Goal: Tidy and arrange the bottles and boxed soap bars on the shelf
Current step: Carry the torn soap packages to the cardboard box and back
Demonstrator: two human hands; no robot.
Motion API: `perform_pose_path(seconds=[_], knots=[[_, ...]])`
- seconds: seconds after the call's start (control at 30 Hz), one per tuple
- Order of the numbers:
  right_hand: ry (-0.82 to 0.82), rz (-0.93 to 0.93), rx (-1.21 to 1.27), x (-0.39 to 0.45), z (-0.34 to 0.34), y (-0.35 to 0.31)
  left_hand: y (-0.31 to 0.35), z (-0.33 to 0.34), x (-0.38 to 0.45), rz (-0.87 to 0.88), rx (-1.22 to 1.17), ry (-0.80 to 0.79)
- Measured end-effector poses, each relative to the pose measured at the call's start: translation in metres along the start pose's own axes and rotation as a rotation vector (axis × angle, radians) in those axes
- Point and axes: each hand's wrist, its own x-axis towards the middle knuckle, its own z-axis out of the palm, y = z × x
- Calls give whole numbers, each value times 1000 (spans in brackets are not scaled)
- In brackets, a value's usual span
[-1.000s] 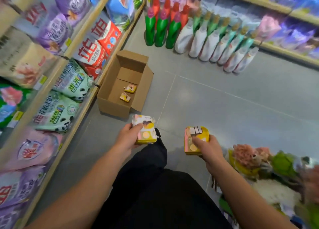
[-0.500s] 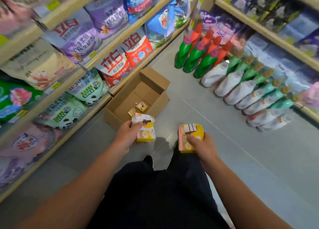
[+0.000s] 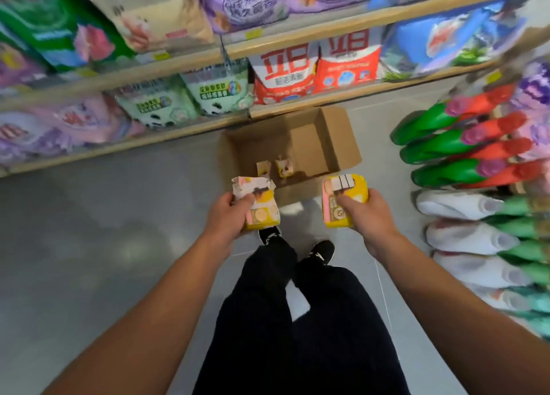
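Your left hand [image 3: 227, 216] is gripping a torn-topped yellow boxed soap bar [image 3: 262, 207]; your right hand [image 3: 367, 207] is gripping another yellow soap box [image 3: 342, 198], both over the grey floor [image 3: 104, 246] near the open cardboard carton's [image 3: 324, 144] front edge.

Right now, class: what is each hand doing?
Left hand: holding a torn soap box.
Right hand: holding a yellow soap box.
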Motion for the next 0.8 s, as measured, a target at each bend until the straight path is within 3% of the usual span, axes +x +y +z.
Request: perform_pose_path(seconds=[0.33, 0.57, 0.7, 0.8], knots=[[-11, -93, -259, 281, 129, 59, -56, 51, 267, 19, 24, 94], [-73, -139, -500, 494, 201, 132, -129, 102, 487, 23, 232, 51], [-113, -167, -675, 572, 238, 161, -161, 115, 567, 52, 416, -29], [-129, -146, -754, 605, 251, 177, -181, 127, 601, 137, 521, 2]])
